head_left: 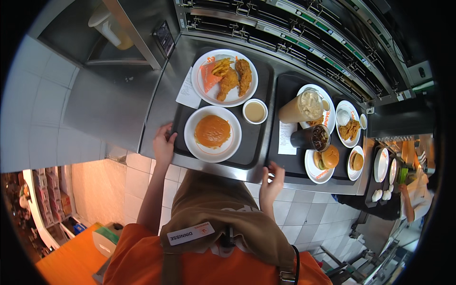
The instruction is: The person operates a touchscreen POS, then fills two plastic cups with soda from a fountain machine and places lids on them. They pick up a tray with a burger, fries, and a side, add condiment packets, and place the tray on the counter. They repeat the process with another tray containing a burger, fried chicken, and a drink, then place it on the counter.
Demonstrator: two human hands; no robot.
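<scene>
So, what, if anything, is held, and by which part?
The left hand is at the left edge of the left serving tray; whether it grips cannot be told. The right hand holds nothing visible.

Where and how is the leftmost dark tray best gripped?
The tray lies flat, so probably by its bare side rims near the front corners, approached from the wearer's side: left hand on the left rim, right hand on the right, where the neighbouring tray leaves little room.
</scene>
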